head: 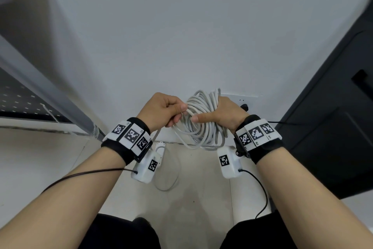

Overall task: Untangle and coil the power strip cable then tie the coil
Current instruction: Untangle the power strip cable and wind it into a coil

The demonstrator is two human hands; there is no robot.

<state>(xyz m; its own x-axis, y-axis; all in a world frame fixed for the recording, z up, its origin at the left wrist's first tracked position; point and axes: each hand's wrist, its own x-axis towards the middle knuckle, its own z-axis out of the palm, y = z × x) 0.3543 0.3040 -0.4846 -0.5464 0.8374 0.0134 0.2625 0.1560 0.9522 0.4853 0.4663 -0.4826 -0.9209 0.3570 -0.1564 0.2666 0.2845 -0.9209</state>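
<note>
Both hands hold the cable point(203, 119): right hand point(222, 115) grips loops, left hand point(163, 109) pinches one strand. Loops might slip loose.

The power strip cable point(203, 121) is a long, thin, light grey cord. Most of it is sitting in a round bunch of many loops, stacked close together. The bunch is hanging up in the air, in front of a white wall, and its loops are drooping down at the bottom. The top of the bunch is sticking up a little. One loose piece of the cord is running off the left side of the bunch and going down. More of the cord is lying on the pale floor below in one big, loose ring. The rest is hidden.
</note>
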